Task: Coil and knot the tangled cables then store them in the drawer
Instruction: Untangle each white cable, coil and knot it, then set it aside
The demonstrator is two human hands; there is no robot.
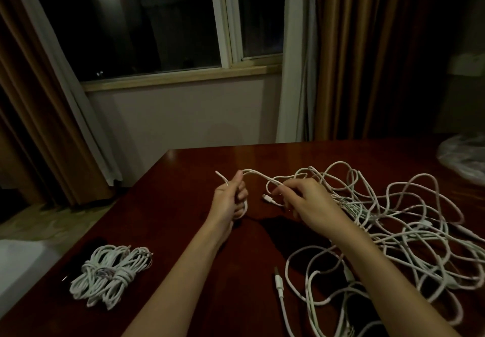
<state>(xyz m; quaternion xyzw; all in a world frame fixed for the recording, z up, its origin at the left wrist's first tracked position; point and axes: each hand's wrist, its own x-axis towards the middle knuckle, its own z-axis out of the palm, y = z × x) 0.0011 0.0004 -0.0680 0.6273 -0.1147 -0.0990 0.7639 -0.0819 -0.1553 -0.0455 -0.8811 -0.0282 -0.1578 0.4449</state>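
Left hand: the left hand [231, 200] is raised over the table, fingers curled round a white cable [256, 173]; a loop of that cable wraps its lower fingers and a short free end [221, 176] sticks up and to the left past the thumb.
Right hand: the right hand [307, 203] is held just beside the left one, thumb and fingers pinching the same white cable near its plug [267, 198], which points left toward the other hand.
Cable between hands: it arches from the left fist over to the right fingers, then runs on into the tangle.
Tangled cables: a loose heap of white tangled cables [399, 231] spreads over the right part of the table, from just behind the right hand down to the near edge; one USB plug [278, 281] lies on the wood between the forearms.
Coiled bundles: white coiled bundles [110, 276], knotted round the middle, lie together on the table's near left, well apart from the tangle.
Table: dark red-brown glossy wooden table [183, 179].
Far right: a crumpled clear plastic bag [464, 155] on the table's far right edge.
Background: a dark window [147, 22] with brown curtains [354, 56] on each side.
Drawer: cannot tell where it is.
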